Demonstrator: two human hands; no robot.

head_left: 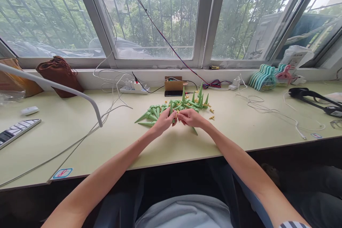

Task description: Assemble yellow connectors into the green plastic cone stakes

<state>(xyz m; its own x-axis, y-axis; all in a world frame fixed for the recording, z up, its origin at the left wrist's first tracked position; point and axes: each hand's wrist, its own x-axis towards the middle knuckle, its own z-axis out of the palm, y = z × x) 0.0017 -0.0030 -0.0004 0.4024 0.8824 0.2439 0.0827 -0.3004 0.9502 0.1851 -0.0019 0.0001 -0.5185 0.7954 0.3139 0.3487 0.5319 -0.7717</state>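
Observation:
My left hand (162, 122) is closed around a green plastic plant-watering spike (171, 106), its pointed end up. Fingertips of my right hand (192, 117) meet the left ones and pinch a small yellow valve piece (177, 112), mostly hidden by the fingers. Just beyond both hands lies a pile of green spikes (154, 108), some on their sides. Several more green spikes (200, 94) stand point up at the pile's right. Small yellow valves (212, 118) are scattered among and beside them. Another green spike (195, 131) lies partly under my right hand.
Behind the pile are an open cardboard box (173, 84) and a dark phone (172, 93). White cables (107, 112) cross the table (171, 153) on the left, near a white lamp arm (88, 99). Teal hangers (263, 77) and black goggles (312, 99) lie right.

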